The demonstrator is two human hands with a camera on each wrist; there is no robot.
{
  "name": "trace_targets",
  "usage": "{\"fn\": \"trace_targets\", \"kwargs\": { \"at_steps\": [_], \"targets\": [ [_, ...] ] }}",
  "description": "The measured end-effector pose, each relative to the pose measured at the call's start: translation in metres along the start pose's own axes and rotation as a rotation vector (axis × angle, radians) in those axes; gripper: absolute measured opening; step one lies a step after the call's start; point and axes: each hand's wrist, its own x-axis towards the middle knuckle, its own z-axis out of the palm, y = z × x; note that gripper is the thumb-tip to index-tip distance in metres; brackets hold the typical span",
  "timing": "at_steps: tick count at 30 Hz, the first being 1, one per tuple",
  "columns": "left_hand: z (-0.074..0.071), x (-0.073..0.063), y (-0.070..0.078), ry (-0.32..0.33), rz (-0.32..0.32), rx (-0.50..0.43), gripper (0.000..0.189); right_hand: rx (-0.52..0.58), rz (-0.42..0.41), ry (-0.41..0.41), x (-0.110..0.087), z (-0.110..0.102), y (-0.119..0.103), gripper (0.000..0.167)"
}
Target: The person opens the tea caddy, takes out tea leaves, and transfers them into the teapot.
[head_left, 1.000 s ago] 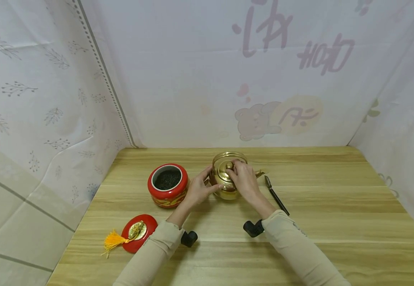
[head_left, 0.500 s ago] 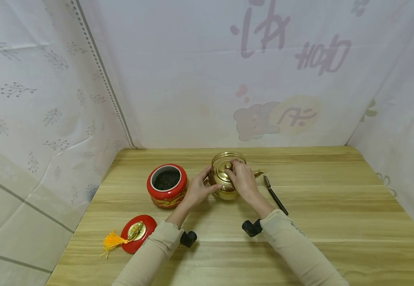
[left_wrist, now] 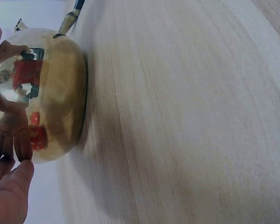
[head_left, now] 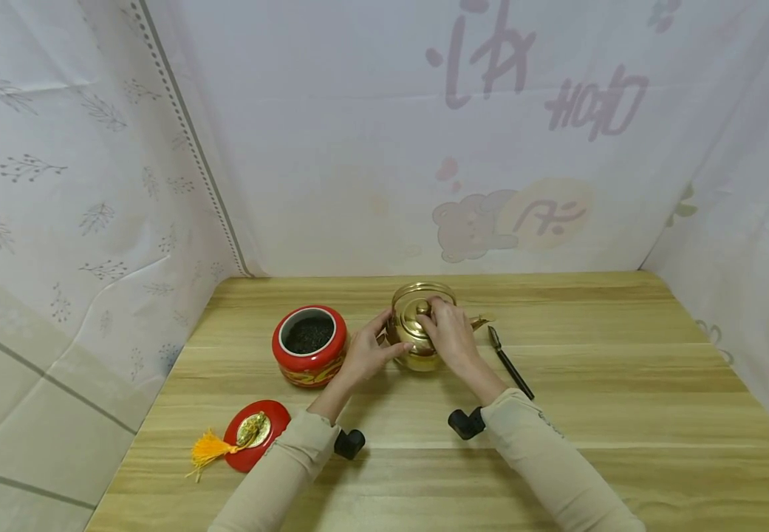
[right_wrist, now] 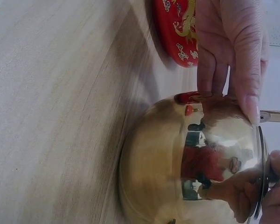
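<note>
A shiny brass kettle point(head_left: 419, 360) stands on the wooden table, its spout point(head_left: 481, 323) pointing right and its hoop handle raised behind the lid point(head_left: 411, 309). My left hand point(head_left: 366, 353) holds the kettle's left side, thumb on the front of the body and fingers farther back. From above, my right hand point(head_left: 453, 332) pinches the round lid knob point(head_left: 422, 307) between thumb and fingers. The lid sits on the kettle's mouth. The right wrist view shows my left thumb point(right_wrist: 249, 100) against the brass near the rim, with the right fingertips at the lid.
Left of the kettle stands an open red jar point(head_left: 292, 360) filled with dark dry leaves point(head_left: 309, 335). Its red lid point(head_left: 241, 458), with a yellow tassel point(head_left: 210, 448), lies nearer the front. A slim dark-handled tool point(head_left: 515, 375) with a bronze-coloured tip lies right of the kettle.
The head view has shifted slightly. Both hands keep their places on the kettle and its lid knob; nothing else has visibly moved.
</note>
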Motion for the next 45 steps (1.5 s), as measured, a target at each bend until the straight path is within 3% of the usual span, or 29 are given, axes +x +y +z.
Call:
{"fn": "trace_targets", "kwargs": {
  "at_steps": [8,19,24,32,36,39,42,45],
  "targets": [
    [-0.001,-0.001,0.002,-0.015,0.013,-0.040,0.076,-0.008,-0.019,0.015,0.001,0.000,-0.001,0.031],
    [-0.002,-0.005,0.004,0.033,-0.003,0.166,0.075,0.146,-0.032,0.016,-0.009,0.002,0.008,0.040],
    [-0.004,-0.012,0.007,0.035,0.005,0.147,0.080,0.221,-0.076,0.104,-0.019,-0.001,0.008,0.040],
    [-0.023,-0.044,0.018,0.068,0.048,0.116,0.074,0.357,-0.211,0.191,-0.022,-0.003,-0.002,0.032],
    [-0.039,-0.070,0.040,0.095,0.064,0.096,0.068,0.406,-0.251,0.196,-0.021,0.000,-0.011,0.030],
    [-0.054,-0.084,0.040,0.113,0.085,0.077,0.065,0.422,-0.284,0.195,-0.020,0.004,-0.017,0.029],
    [-0.068,-0.095,0.028,0.125,0.089,0.034,0.065,0.443,-0.291,0.170,-0.020,0.008,-0.024,0.030],
    [-0.081,-0.108,0.023,0.150,0.059,0.024,0.065,0.475,-0.273,0.130,-0.019,0.011,-0.032,0.031]
  ]
}}
